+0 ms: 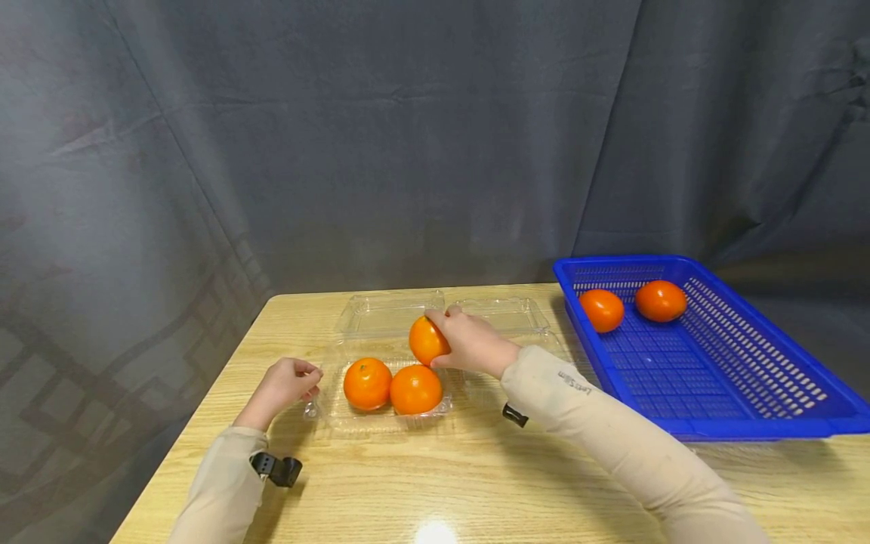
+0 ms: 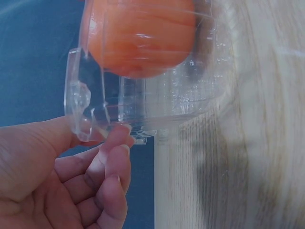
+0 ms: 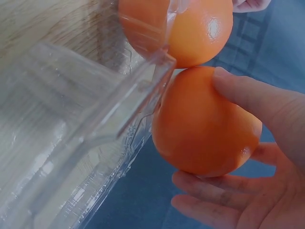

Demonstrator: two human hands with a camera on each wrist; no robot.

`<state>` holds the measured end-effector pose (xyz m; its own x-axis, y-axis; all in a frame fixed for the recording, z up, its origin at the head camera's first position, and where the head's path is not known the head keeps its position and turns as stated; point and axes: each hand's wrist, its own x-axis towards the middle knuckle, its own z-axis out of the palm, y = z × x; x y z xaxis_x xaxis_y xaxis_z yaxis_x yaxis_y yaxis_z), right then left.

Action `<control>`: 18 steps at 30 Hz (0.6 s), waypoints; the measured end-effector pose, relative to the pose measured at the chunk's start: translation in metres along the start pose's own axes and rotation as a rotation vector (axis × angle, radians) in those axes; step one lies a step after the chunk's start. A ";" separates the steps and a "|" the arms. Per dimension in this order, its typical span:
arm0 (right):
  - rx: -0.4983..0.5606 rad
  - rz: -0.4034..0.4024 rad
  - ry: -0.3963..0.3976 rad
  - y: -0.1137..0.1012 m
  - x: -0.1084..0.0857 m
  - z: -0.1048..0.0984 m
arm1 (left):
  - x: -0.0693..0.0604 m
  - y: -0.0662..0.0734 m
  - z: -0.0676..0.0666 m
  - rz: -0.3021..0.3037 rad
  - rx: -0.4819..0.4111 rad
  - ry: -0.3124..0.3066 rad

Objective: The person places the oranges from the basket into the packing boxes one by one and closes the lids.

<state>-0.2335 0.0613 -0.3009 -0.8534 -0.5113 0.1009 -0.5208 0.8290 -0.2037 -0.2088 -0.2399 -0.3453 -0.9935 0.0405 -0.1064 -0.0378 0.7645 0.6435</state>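
Observation:
My right hand (image 1: 472, 344) grips an orange (image 3: 205, 124) between thumb and fingers, at the back right of a clear plastic clamshell box (image 1: 350, 425). Two more oranges sit side by side in that box: a left orange (image 1: 367, 384) and a right orange (image 1: 416, 390). In the right wrist view, the held orange appears against another orange (image 3: 205, 33); whether they touch is hard to tell. At the box's left side, my left hand (image 1: 285, 389) pinches the clear rim (image 2: 78, 95) between thumb and index finger, the other fingers curled below.
A second clear box (image 1: 503, 313) stands open to the right of the first. Further right is a blue plastic basket (image 1: 686, 378) holding two shiny orange-red fruits, a left fruit (image 1: 602, 310) and a right fruit (image 1: 661, 301). A dark curtain (image 1: 421, 151) hangs behind the wooden table (image 1: 381, 491).

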 end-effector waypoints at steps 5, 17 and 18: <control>0.004 0.005 -0.005 -0.001 0.002 0.000 | 0.000 0.000 0.000 -0.001 -0.003 0.003; 0.013 0.022 -0.023 -0.002 0.009 -0.001 | 0.002 -0.001 0.001 -0.006 -0.010 0.001; 0.011 0.020 -0.022 -0.002 0.009 0.000 | 0.002 -0.001 0.001 -0.007 -0.009 0.000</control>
<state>-0.2405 0.0548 -0.2993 -0.8628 -0.4999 0.0750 -0.5035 0.8366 -0.2157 -0.2103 -0.2402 -0.3466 -0.9932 0.0350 -0.1112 -0.0460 0.7586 0.6499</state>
